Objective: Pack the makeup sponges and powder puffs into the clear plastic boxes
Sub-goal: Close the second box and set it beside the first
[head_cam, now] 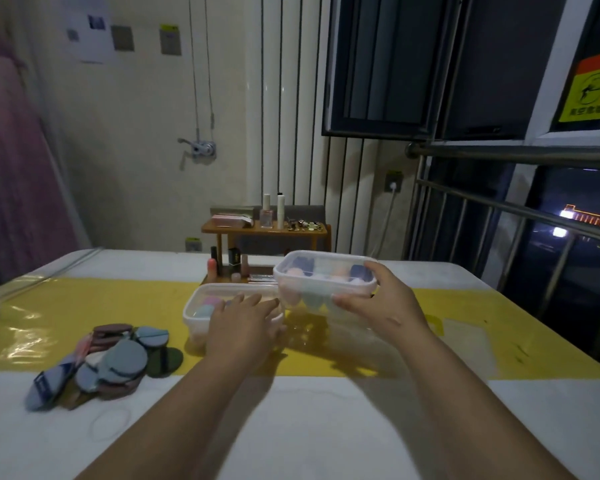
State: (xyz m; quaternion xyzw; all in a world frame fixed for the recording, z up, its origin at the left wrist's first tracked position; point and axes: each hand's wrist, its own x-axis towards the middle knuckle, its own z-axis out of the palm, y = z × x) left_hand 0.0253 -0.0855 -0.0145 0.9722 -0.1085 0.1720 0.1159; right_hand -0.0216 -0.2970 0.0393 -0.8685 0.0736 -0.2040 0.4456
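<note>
Clear box [314, 273] gripped by right hand [388, 306], left hand [243, 323] outstretched.

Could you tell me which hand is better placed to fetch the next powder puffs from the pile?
Left, probably. The left hand is open over the left box, nearer the puff pile; the right hand grips the raised box.

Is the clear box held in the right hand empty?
No, the clear box gripped by the right hand shows pink, green and dark sponges through its walls.
</note>
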